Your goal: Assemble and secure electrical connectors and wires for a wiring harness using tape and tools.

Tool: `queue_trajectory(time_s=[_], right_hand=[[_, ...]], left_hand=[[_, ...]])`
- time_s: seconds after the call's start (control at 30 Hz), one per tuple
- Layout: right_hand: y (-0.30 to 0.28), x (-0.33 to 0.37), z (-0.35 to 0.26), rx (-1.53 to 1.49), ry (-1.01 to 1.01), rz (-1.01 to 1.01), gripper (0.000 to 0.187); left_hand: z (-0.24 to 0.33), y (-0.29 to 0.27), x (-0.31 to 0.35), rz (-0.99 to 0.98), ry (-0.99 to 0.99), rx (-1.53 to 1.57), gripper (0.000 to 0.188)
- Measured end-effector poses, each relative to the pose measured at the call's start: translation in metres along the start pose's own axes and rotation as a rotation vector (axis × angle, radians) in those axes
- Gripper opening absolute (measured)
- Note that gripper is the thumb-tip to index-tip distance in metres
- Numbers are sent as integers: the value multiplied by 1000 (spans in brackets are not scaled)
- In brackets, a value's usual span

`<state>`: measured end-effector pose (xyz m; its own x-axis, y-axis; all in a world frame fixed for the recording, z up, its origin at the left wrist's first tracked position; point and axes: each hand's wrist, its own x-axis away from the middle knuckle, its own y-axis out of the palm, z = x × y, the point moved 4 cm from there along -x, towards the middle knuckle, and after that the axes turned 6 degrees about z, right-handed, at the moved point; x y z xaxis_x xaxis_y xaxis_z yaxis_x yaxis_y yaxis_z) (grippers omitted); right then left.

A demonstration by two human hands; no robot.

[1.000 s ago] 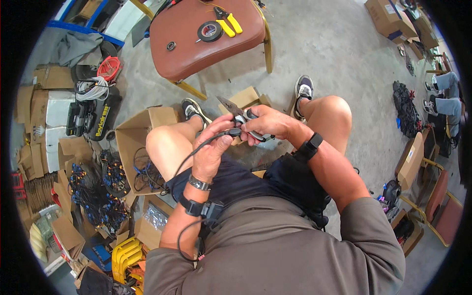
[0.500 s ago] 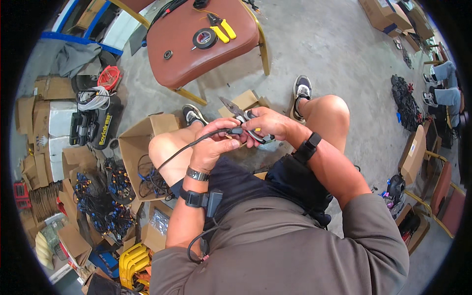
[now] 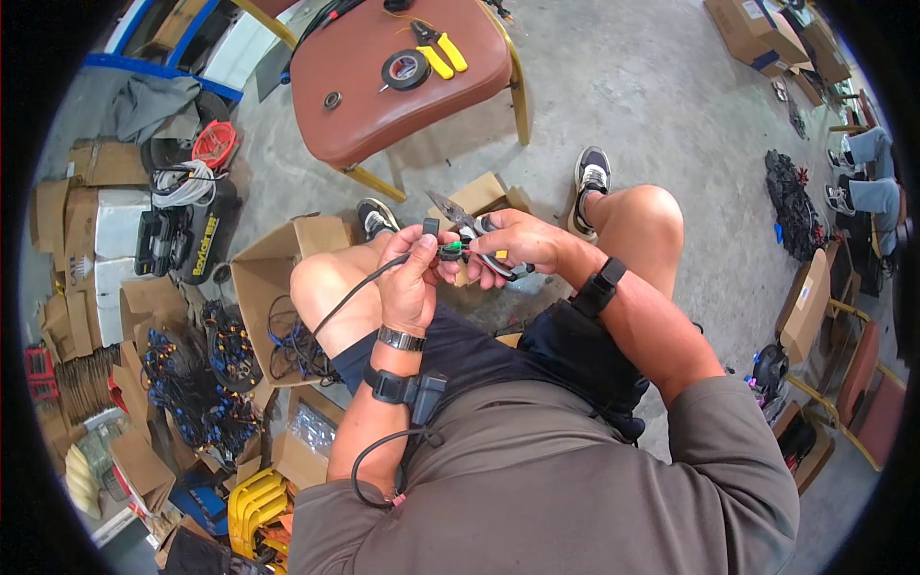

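My left hand (image 3: 414,278) pinches the end of a black cable (image 3: 347,304), which trails down toward the cardboard box at my left. A small dark connector piece (image 3: 431,227) stands up from its fingers. Between both hands a small part with a bright green patch (image 3: 453,246) shows; its exact kind is too small to tell. My right hand (image 3: 522,240) is closed around a pair of pliers (image 3: 450,208), whose jaws point up and left, away from me. The right fingertips come close to the green part; whether they touch it is hidden.
Ahead stands a brown padded chair (image 3: 402,86) bearing black tape (image 3: 405,70), yellow-handled wire strippers (image 3: 439,50) and a small ring. At my left are an open cardboard box (image 3: 251,287), tangled cables (image 3: 196,383) and yellow plastic parts (image 3: 254,513). More chairs and cartons line the right.
My left hand has turned, so the dark connector piece now points upward and the green patch shows. My right hand keeps the pliers nearly where they were.
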<state>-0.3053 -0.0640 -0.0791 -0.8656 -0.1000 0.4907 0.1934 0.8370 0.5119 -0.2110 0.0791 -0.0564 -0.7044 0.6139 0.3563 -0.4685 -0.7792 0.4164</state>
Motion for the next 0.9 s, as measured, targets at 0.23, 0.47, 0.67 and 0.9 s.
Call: queue_trajectory(time_s=[0.23, 0.47, 0.67, 0.9], right_hand=[[-10, -1, -7, 376, -129, 174, 30], [-11, 6, -1, 905, -486, 268, 46], [2, 13, -10, 1096, -595, 298, 51], [4, 14, -10, 1168, -643, 292, 57]], left_hand=[[-3, -19, -2, 77, -32, -33, 18], [0, -37, -3, 189, -74, -27, 17], [3, -40, -4, 221, -84, -41, 15], [10, -36, -4, 220, -50, -47, 15]])
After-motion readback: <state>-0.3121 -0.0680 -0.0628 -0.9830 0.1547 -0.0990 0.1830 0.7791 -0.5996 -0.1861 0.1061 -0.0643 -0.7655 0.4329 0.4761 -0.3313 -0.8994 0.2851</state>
